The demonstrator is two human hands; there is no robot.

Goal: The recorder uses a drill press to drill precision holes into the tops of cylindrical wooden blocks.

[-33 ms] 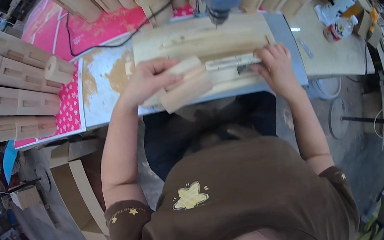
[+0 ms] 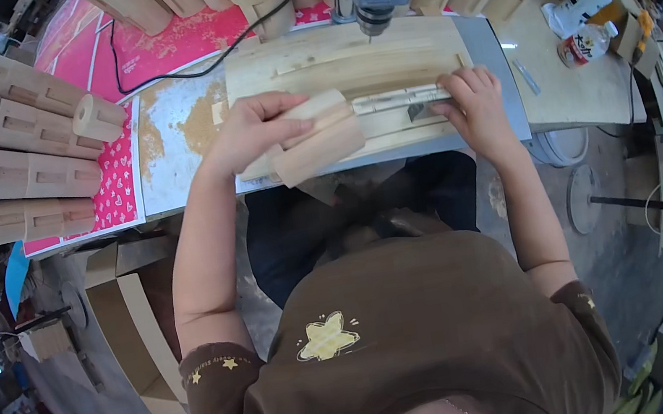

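Note:
My left hand (image 2: 253,133) is closed round a pale wooden block (image 2: 322,149) with rounded sides and a lengthwise groove, tilted over the front of a wooden board (image 2: 344,57). My right hand (image 2: 472,101) pinches the right end of a narrow pale strip (image 2: 397,99) with dark marks along it. A small dark flat piece (image 2: 418,112) shows beside my right thumb; whether I hold it too is unclear. The strip's left end meets the wooden block. Behind the board hangs a drill press chuck (image 2: 375,21) with a thin bit pointing down.
Slotted wooden cylinders (image 2: 31,177) lie in rows at the left, and more stand at the back. A black cable (image 2: 194,75) crosses the pink covering. At the right are a plastic bottle (image 2: 584,46) and a slim knife-like tool (image 2: 527,78). An open cardboard box (image 2: 142,335) stands below.
The wooden block in my left hand has shifted very slightly upward. My right hand keeps its place on the strip, and the whole view has moved a little.

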